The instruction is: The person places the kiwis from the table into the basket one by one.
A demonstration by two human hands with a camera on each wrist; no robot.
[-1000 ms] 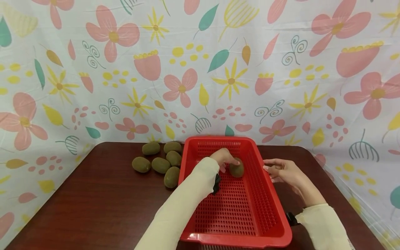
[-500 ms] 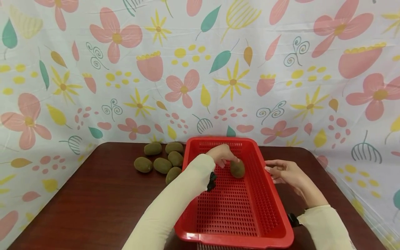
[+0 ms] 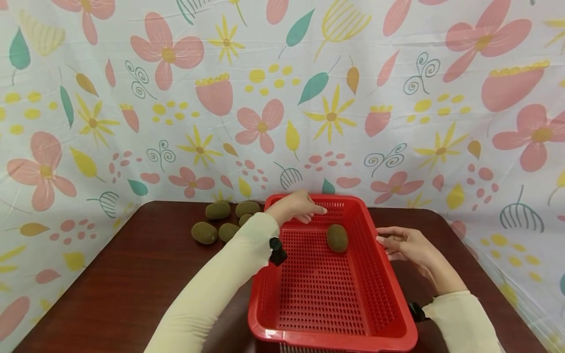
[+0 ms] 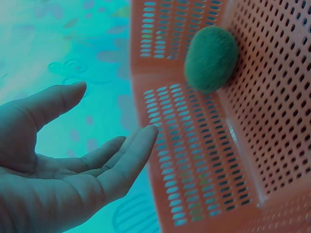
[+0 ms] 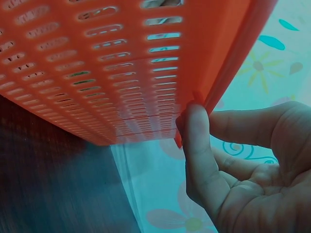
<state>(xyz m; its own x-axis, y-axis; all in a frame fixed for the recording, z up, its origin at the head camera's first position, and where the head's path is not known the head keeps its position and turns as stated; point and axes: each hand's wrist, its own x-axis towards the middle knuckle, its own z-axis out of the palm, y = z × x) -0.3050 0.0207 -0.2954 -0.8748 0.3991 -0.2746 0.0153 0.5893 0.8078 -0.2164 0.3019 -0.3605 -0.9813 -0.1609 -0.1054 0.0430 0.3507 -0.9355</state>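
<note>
One kiwi (image 3: 337, 238) in the basket (image 3: 320, 294) — other kiwis (image 3: 204, 233) left of it on the table (image 3: 150, 269), backdrop (image 3: 282, 68) behind

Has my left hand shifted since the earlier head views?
Yes. Judged against the red basket, the left hand has moved leftward and toward the far rim, away from the kiwi inside.

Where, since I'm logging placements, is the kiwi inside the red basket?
In the head view, the kiwi lies in the far half of the red basket, near its right wall and right of the left hand.
</note>
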